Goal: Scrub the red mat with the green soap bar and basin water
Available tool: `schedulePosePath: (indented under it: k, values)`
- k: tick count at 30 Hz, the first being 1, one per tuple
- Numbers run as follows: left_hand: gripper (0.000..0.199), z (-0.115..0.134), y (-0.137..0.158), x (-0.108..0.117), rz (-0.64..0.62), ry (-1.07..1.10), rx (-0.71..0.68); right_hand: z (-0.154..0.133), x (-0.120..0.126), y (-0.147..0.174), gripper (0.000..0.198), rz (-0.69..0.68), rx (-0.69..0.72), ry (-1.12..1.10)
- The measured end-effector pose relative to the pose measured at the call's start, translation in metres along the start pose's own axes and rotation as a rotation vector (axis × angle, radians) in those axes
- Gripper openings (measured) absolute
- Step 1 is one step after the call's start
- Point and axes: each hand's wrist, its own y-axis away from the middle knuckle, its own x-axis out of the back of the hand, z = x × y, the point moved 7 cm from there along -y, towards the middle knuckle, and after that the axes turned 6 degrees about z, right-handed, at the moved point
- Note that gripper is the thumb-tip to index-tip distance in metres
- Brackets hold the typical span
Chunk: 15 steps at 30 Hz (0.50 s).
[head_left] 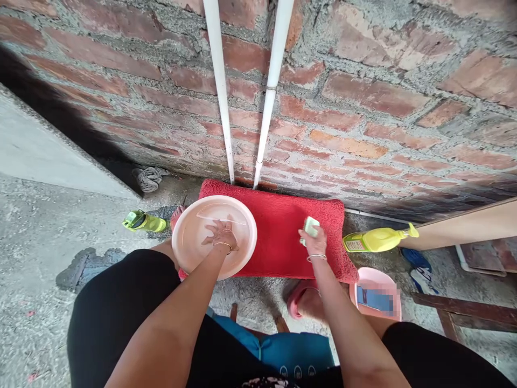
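Note:
A pale pink basin (180,245) with water in it stands at the left end of a red cloth-covered surface (278,242). My left hand (223,235) is inside the basin, its fingers spread and holding nothing. Over the right part of the red cloth, my right hand (316,241) grips a small pale green block (311,226); whether it is a sponge or a brush I cannot tell. The block appears to rest on or just above the cloth. To the right of it is a yellow pump bottle (375,240).
A green bottle (145,221) stands on the concrete floor at left, near wet patches. At lower right, a pink container (377,275) holds a phone-like object (375,299). Two white pipes (266,118) run down the brick wall (355,118) behind the red cloth.

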Motion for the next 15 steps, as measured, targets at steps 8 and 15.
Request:
schedulePosePath:
  k: [8,15]
  values:
    - [0.146,0.002,-0.001,-0.001,-0.042,-0.001,0.002,-0.151,-0.086,0.016,0.061,-0.313,0.409,0.156]
    - [0.143,0.001,-0.004,-0.003,-0.041,-0.056,0.015,-0.098,-0.059,-0.034,0.062,-0.276,0.373,0.232]
